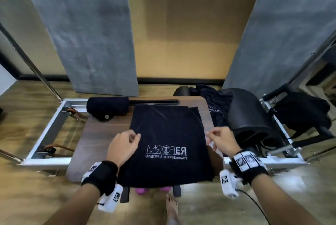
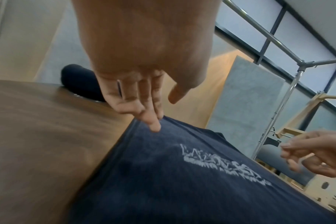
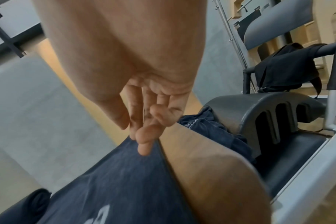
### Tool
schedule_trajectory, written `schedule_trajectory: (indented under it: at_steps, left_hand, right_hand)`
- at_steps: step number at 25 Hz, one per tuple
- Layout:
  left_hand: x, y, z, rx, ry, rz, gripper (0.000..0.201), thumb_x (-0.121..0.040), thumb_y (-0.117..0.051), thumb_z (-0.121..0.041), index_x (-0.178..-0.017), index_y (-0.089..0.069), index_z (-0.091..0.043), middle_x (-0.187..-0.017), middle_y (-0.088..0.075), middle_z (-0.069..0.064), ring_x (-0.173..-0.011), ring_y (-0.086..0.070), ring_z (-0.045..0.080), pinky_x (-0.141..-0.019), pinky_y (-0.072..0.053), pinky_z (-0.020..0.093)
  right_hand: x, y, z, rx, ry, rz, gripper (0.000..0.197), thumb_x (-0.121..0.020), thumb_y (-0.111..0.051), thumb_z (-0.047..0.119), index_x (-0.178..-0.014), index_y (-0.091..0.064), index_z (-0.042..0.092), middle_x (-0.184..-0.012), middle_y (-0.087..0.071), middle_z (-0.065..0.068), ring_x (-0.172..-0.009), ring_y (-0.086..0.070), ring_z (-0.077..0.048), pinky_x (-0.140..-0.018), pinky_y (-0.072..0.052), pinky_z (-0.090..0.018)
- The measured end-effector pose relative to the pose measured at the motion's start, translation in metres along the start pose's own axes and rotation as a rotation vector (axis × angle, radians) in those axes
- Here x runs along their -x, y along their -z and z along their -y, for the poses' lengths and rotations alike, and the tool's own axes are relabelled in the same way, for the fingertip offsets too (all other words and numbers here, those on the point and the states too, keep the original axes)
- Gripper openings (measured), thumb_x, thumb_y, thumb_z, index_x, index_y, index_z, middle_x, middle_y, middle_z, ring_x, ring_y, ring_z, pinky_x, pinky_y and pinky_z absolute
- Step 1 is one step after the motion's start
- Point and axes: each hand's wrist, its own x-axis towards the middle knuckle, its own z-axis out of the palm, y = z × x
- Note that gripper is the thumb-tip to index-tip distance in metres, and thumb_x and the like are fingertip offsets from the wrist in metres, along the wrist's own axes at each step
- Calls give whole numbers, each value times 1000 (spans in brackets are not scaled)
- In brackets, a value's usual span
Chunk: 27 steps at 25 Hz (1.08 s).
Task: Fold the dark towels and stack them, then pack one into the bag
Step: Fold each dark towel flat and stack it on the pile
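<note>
two hands are at the dark towel on the desk in front of me. my left hand sits at the towel's left edge, fingers fairly straight, with fingertips pressing down on the cloth right by its border; the thumb stands free of the fabric, so it presses the towel but does not grip it. my right hand is at the towel's right edge, fingers curled; in the right wrist view its fingertips meet the raised edge of the cloth, and i cannot tell for sure whether they pinch it or only touch it.

the towel lies flat and spread, its white printed logo showing mirrored, and its near edge hangs over the front of the desk. another layer of dark cloth peeks out from under its far right corner.

further out, a rolled dark towel lies at the desk's far left corner. more dark towels are crumpled in a heap just beyond the right side of the desk, against a black arched barrel. a black bag hangs on the metal frame well to the right. my bare foot is on the wooden floor below the desk.
</note>
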Motion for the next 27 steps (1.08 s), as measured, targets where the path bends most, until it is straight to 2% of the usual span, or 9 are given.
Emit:
schedule_trajectory:
  at_steps: [3, 6, 8, 12, 15, 18, 23, 25, 27]
  left_hand:
    - [-43, -22, -25, 43, -156, 72, 13, -99, -67, -40, -102, -68, -28, -102, -72, -9, -100, -67, 14, -88, -55, 38]
    - [-82, -48, -35, -46, -213, 217, 60, -98, -68, -48, -149, -52, -21, -153, -51, -2, -144, -45, 19, -117, -41, 43]
    - [-98, -58, -39, -156, -211, 288, 86, -94, -67, -62, -164, -32, -25, -173, -24, -4, -161, -16, 19, -129, -22, 48]
    - [-114, -69, -39, -332, -121, 431, 116, -81, -61, -84, -168, -3, -35, -175, 15, -7, -161, 19, 24, -128, 1, 59]
    - [-119, -70, -38, -409, -110, 478, 122, -80, -57, -88, -168, 7, -33, -173, 24, -1, -159, 25, 31, -128, 1, 62]
    - [-118, -70, -38, -447, -119, 490, 122, -81, -51, -91, -167, 12, -31, -172, 29, 0, -158, 28, 32, -128, 2, 62]
    - [-92, -63, -33, -319, -187, 389, 102, -93, -49, -78, -169, -3, -27, -176, 13, -3, -161, 20, 22, -129, 4, 56]
    - [-71, -61, -30, -262, -255, 274, 81, -98, -56, -66, -164, -31, -25, -172, -18, 1, -161, -6, 24, -129, -9, 53]
    - [-44, -57, -25, -263, -357, 153, 52, -98, -63, -56, -140, -58, -26, -140, -45, -3, -139, -39, 22, -117, -32, 45]
  right_hand:
    - [-50, -6, 19, -65, -70, -55, 16, -96, -67, 4, -80, -69, 1, -74, -73, -25, -32, -49, -15, -33, -34, -18]
    - [-98, -17, 27, -43, -128, -95, 10, -93, -68, 7, -84, -69, 3, -72, -75, -22, -36, -49, -20, -40, -39, -22]
    - [-120, -25, 28, -23, -149, -136, 13, -91, -75, 16, -89, -68, 5, -64, -74, -14, -35, -50, -19, -46, -43, -26]
    - [-156, -38, 25, -12, -185, -109, 21, -88, -82, 26, -85, -65, 13, -62, -71, -13, -42, -55, -15, -56, -48, -30]
    - [-170, -33, 18, -46, -231, -183, 21, -90, -79, 20, -75, -66, 13, -57, -66, -10, -47, -56, -17, -64, -50, -35]
    - [-170, -18, 7, -62, -290, -321, 11, -89, -70, 16, -80, -74, 12, -59, -70, -8, -49, -61, -18, -60, -56, -32]
    - [-138, -19, -3, -67, -157, -191, 7, -91, -69, 10, -84, -72, 12, -60, -70, -10, -39, -50, -19, -43, -41, -24]
    - [-111, -24, -7, -71, -95, -113, 10, -92, -70, 9, -83, -71, 13, -61, -71, -10, -40, -52, -21, -41, -40, -23]
    - [-74, -34, -13, -68, -42, -19, 11, -93, -72, 7, -83, -71, 13, -63, -71, -9, -43, -55, -21, -39, -40, -22]
